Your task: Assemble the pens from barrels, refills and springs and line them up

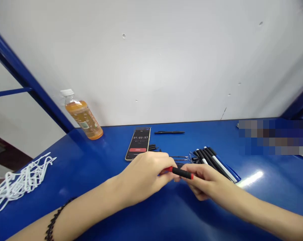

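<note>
A red and black pen (182, 173) slants between my two hands, above the blue table. My left hand (151, 175) is closed around its red end, thumb and index finger pinching it. My right hand (204, 180) is closed too, with its fingertips meeting those of the left just under the pen's black part. The pen's red tip lies over the right thumb area. Whatever the right fingers pinch is hidden. Behind the hands are several thin pen refills (179, 157) and small black pen parts (153, 147), partly covered by the left hand.
Several black, white and blue pen barrels (218, 164) lie right of my hands. A phone (138, 144) showing a timer lies behind the left hand, with a black pen (169, 132) nearby. A drink bottle (83, 117) leans at the wall; white strips (23, 180) are piled left.
</note>
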`<state>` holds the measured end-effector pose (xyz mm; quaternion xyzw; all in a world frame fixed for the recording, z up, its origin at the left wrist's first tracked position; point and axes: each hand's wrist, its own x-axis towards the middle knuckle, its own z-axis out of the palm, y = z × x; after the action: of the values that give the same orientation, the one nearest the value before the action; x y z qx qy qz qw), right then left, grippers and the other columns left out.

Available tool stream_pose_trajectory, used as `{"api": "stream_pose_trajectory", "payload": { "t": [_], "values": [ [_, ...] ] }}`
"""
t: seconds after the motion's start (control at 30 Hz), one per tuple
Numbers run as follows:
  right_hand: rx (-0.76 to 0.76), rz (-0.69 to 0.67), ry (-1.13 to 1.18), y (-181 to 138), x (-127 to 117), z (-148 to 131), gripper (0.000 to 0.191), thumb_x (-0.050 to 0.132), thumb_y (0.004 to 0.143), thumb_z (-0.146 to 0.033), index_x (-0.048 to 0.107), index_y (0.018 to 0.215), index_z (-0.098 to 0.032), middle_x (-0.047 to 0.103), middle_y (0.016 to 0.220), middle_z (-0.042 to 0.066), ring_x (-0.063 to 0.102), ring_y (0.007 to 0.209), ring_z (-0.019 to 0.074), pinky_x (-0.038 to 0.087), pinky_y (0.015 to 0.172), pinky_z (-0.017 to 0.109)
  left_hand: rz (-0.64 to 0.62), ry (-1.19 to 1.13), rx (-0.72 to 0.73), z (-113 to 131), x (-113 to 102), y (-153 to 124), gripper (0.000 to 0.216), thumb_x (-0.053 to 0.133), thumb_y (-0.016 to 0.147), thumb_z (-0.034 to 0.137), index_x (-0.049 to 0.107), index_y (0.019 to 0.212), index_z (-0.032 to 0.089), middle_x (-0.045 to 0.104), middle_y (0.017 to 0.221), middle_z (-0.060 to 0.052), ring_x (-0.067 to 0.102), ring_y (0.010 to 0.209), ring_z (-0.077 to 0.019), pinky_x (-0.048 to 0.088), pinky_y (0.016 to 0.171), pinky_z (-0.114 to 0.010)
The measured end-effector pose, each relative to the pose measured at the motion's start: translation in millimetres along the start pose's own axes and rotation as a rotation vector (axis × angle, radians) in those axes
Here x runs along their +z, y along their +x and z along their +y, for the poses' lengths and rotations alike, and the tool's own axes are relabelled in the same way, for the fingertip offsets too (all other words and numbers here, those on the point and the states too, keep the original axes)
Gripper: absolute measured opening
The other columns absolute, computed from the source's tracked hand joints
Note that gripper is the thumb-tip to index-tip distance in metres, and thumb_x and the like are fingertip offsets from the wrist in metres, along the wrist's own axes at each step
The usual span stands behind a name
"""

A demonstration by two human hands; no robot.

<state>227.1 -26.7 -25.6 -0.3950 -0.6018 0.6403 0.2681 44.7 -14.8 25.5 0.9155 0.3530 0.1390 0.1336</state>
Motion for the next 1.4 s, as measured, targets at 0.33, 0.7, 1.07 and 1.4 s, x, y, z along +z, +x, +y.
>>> {"api": "stream_pose_trajectory", "payload": {
  "t": [0.33, 0.7, 1.07, 1.4],
  "values": [
    [-0.195, 0.105, -0.462, 31.1, -7.4, -26.5, 0.020, 0.027, 0.089, -0.027, 0.043, 0.101, -0.024, 0.039, 0.066, -0.004, 0.039, 0.058, 0.0121, 0.033, 0.053, 0.024, 0.011, 0.096, -0.152, -38.7, 0.1, -32.7, 0.013, 0.051, 0.079, 0.013, 0.062, 0.081, 0.018, 0.062, 0.073, 0.001, 0.057, 0.068, -0.0125, 0.041, 0.064, -0.021],
    [-0.347, 0.061, -0.925, 84.0, -43.3, -18.3, 0.007, 0.043, 0.084, -0.023, 0.048, 0.081, -0.020, 0.051, 0.058, -0.001, 0.041, 0.049, 0.0127, 0.031, 0.051, 0.026, -0.014, 0.180, -0.193, -58.6, 20.3, -28.1, 0.006, 0.053, 0.078, 0.018, 0.057, 0.083, 0.019, 0.063, 0.077, 0.002, 0.058, 0.070, -0.0148, 0.039, 0.061, -0.023],
    [-0.394, 0.063, -0.967, 107.5, -33.3, -11.5, 0.014, 0.053, 0.075, -0.015, 0.065, 0.083, -0.017, 0.064, 0.074, 0.005, 0.056, 0.067, 0.0184, 0.042, 0.063, 0.029, 0.062, 0.184, -0.194, -57.3, 22.8, -29.2, 0.008, 0.056, 0.076, 0.016, 0.055, 0.083, 0.020, 0.063, 0.079, 0.003, 0.057, 0.069, -0.0138, 0.040, 0.062, -0.024],
    [-0.441, 0.127, -0.829, 86.7, -26.1, -28.1, 0.019, 0.045, 0.080, -0.015, 0.061, 0.091, -0.016, 0.063, 0.086, 0.007, 0.056, 0.075, 0.0182, 0.041, 0.068, 0.031, 0.108, -0.129, -0.335, -48.1, 16.6, -30.7, 0.015, 0.052, 0.078, 0.024, 0.051, 0.092, 0.019, 0.047, 0.063, 0.006, 0.046, 0.056, -0.0100, 0.035, 0.053, -0.021]
  ]
}}
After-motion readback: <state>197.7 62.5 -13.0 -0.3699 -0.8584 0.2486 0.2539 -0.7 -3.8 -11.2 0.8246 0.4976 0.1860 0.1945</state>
